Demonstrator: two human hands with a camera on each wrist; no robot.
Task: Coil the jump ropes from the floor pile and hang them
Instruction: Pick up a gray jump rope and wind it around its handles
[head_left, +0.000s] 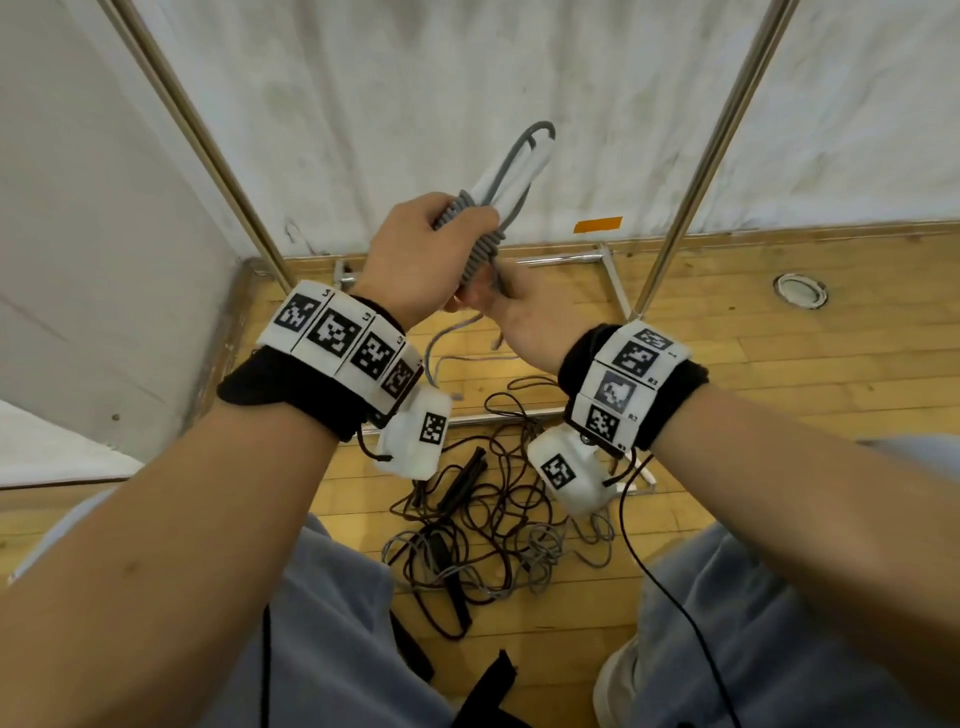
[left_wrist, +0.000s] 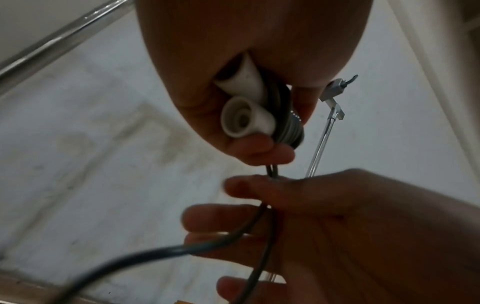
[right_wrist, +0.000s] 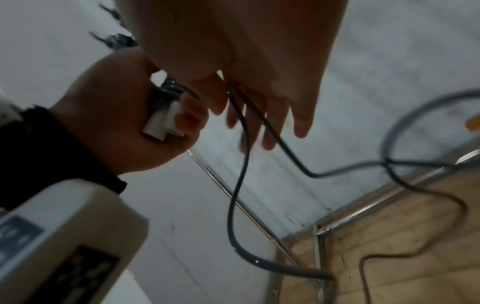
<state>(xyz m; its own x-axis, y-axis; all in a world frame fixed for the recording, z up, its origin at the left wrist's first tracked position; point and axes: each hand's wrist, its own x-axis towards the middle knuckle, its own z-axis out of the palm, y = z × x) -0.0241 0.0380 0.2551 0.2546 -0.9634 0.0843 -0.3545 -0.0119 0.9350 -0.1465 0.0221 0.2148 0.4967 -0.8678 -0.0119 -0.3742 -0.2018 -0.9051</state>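
**Grey rope: wrap in progress, hanging not yet begun**

Your left hand (head_left: 415, 244) is closed round the two white handles (left_wrist: 244, 107) and the grey jump rope (head_left: 480, 249) wound about them; the grip looks firm. Your right hand (head_left: 524, 317) sits just beneath, fingers loosely curled with the rope's free strands running through them, guiding rather than clamping. The slack trails down toward the floor.

Judgement: you are mid-coil on this rope. The next move calls for carrying the loose strands round the bundle under steady tension, keeping each turn beside the last, then securing the end before you lift it to the metal rack (head_left: 711, 156).

The floor pile (head_left: 488, 525) of dark and grey ropes lies tangled between your knees, still to be done.
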